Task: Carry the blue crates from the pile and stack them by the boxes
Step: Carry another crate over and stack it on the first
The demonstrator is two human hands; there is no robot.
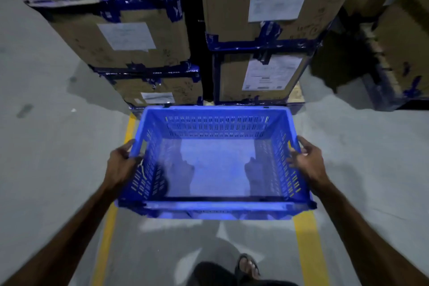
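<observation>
Two hands gripping slotted blue plastic crate (pixel 216 165), taped cardboard boxes (pixel 257 30) beyond

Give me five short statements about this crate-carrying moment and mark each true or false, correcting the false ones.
1. Both hands, the left hand and the right hand, grip the blue crate. True.
2. The crate is full of parcels. False: it is empty.
3. Stacked cardboard boxes stand ahead of the crate. True.
4. The floor lines are red. False: they are yellow.
5. The boxes bear no labels. False: white paper labels are stuck on them.
</observation>
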